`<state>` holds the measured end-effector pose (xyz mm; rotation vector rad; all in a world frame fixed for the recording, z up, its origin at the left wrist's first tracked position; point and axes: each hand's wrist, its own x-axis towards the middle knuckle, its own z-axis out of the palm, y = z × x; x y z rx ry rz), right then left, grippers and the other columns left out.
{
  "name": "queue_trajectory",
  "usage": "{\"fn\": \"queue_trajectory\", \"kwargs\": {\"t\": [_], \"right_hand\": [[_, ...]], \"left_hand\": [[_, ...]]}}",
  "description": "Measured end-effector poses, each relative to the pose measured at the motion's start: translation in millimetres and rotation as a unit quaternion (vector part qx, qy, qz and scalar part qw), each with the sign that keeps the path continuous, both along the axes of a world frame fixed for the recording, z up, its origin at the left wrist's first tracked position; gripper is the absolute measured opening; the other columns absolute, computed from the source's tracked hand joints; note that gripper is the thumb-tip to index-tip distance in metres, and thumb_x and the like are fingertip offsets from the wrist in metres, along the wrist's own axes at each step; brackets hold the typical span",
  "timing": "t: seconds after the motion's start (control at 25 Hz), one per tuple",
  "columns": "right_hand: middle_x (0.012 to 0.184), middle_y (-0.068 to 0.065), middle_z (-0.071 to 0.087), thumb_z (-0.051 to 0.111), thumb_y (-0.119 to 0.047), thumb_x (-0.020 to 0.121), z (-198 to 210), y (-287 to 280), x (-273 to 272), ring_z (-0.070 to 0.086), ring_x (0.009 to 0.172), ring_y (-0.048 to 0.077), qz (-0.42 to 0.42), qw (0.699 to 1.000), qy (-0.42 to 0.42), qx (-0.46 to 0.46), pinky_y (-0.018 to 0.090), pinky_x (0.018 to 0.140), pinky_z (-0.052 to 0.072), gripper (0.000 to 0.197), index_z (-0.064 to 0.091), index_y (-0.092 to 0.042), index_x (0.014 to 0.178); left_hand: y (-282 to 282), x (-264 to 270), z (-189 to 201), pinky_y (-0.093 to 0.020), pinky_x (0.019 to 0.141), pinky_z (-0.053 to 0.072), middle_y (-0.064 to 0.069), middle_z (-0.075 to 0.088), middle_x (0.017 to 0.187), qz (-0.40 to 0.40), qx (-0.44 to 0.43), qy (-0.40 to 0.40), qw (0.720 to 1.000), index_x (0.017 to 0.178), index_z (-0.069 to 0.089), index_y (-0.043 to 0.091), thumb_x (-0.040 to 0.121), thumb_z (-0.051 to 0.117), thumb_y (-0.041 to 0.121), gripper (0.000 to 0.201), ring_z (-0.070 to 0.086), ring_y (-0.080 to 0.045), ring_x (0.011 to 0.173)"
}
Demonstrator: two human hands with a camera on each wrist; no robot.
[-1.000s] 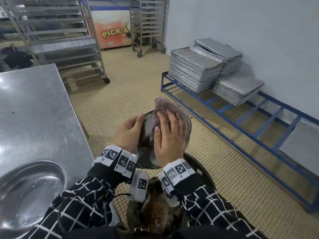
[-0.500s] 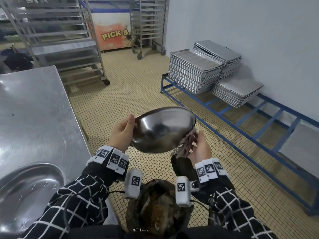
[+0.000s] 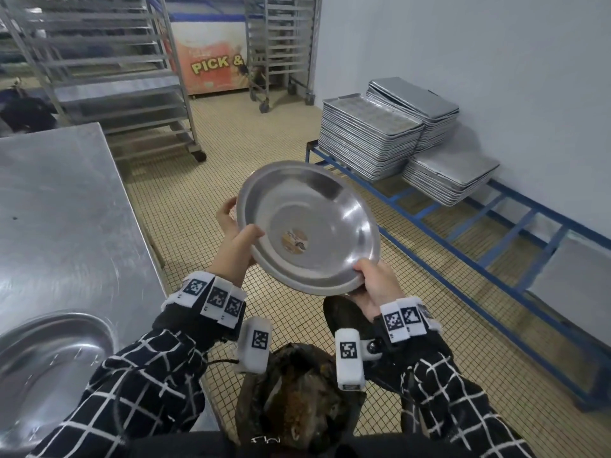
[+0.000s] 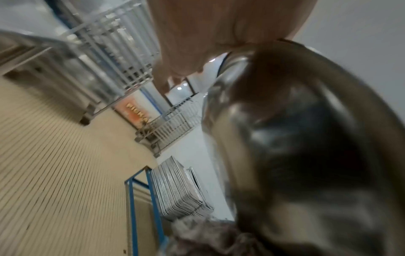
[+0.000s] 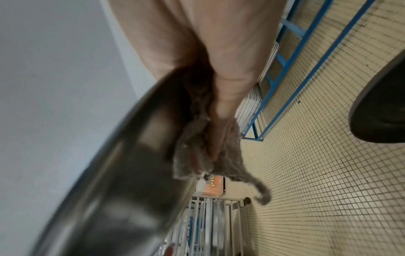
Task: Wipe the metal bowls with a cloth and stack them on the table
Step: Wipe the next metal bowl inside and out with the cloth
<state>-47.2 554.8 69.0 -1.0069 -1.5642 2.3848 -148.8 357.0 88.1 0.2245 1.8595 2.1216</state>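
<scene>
Steel table [image 3: 66, 209] runs along the person's left, with a wiped bowl [image 3: 49, 361] already resting on its near end, so the stacking spot lies leftward and slightly down from both hands. Over the tiled floor, the held bowl [image 3: 307, 226] tilts its open face toward the camera. Left hand [image 3: 236, 246], nearer the table, pinches the left rim, thumb inside. Right hand [image 3: 373, 285] clamps the near rim (the grey cloth [image 5: 208, 152] bunched under its fingers against the bowl's underside)
</scene>
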Motion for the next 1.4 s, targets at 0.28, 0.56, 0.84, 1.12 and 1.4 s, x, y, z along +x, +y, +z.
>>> {"fn": "queue_trajectory", "kwargs": {"t": [0.28, 0.56, 0.84, 1.12, 1.4], "right_hand": [[0.094, 0.003, 0.061, 0.041, -0.043, 0.098, -14.1, 5.0, -2.0, 0.059, 0.080, 0.011, 0.051, 0.961, -0.062, 0.266, 0.024, 0.060, 0.043, 0.029, 0.050, -0.016, 0.105], [0.088, -0.007, 0.057, 0.037, -0.036, 0.099, -23.9, 5.8, -2.0, 0.056, 0.082, 0.009, -0.060, 0.890, 0.044, 0.451, 0.019, 0.069, 0.041, 0.025, 0.055, -0.019, 0.099], [0.121, 0.007, 0.052, 0.060, -0.014, 0.090, -1.0, 7.6, -45.1, 0.049, 0.111, 0.011, 0.015, 0.758, 0.189, 0.624, 0.021, 0.100, 0.040, 0.028, 0.066, -0.011, 0.117], [0.116, 0.006, 0.058, 0.062, -0.003, 0.084, -10.1, -31.1, -36.3, 0.044, 0.106, -0.003, 0.156, 0.714, 0.275, 0.625, 0.006, 0.096, 0.034, 0.028, 0.070, -0.010, 0.110], [0.106, -0.001, 0.060, 0.062, -0.011, 0.088, -32.9, -16.3, -13.1, 0.053, 0.097, 0.007, 0.152, 0.779, 0.196, 0.576, 0.017, 0.092, 0.043, 0.021, 0.071, -0.011, 0.108]], "left_hand": [[-5.0, 2.7, -5.5, -0.038, 0.064, 0.056, -0.013, 0.065, 0.093, -0.009, -0.089, -0.107, 0.990, 0.123, 0.045, 0.010, 0.096, 0.046, 0.017, 0.028, 0.067, -0.026, 0.077], [-7.7, 4.0, -12.8, -0.030, 0.061, 0.057, -0.009, 0.065, 0.103, 0.007, -0.102, -0.055, 0.993, 0.141, 0.034, 0.012, 0.096, 0.050, 0.016, 0.048, 0.068, -0.021, 0.081], [-0.9, 19.0, 5.8, -0.030, 0.074, 0.053, 0.003, 0.069, 0.098, -0.082, -0.174, 0.090, 0.977, 0.134, 0.044, 0.023, 0.099, 0.045, 0.032, 0.036, 0.069, -0.011, 0.080], [-1.9, 25.2, 17.0, -0.032, 0.076, 0.056, 0.000, 0.071, 0.095, -0.061, -0.118, 0.071, 0.989, 0.107, 0.056, 0.029, 0.097, 0.045, 0.034, 0.015, 0.068, -0.020, 0.088], [-8.6, 27.1, 23.6, -0.017, 0.054, 0.050, 0.001, 0.067, 0.089, -0.031, -0.126, 0.066, 0.989, 0.109, 0.053, 0.024, 0.099, 0.044, 0.032, 0.016, 0.067, -0.016, 0.078]]}}
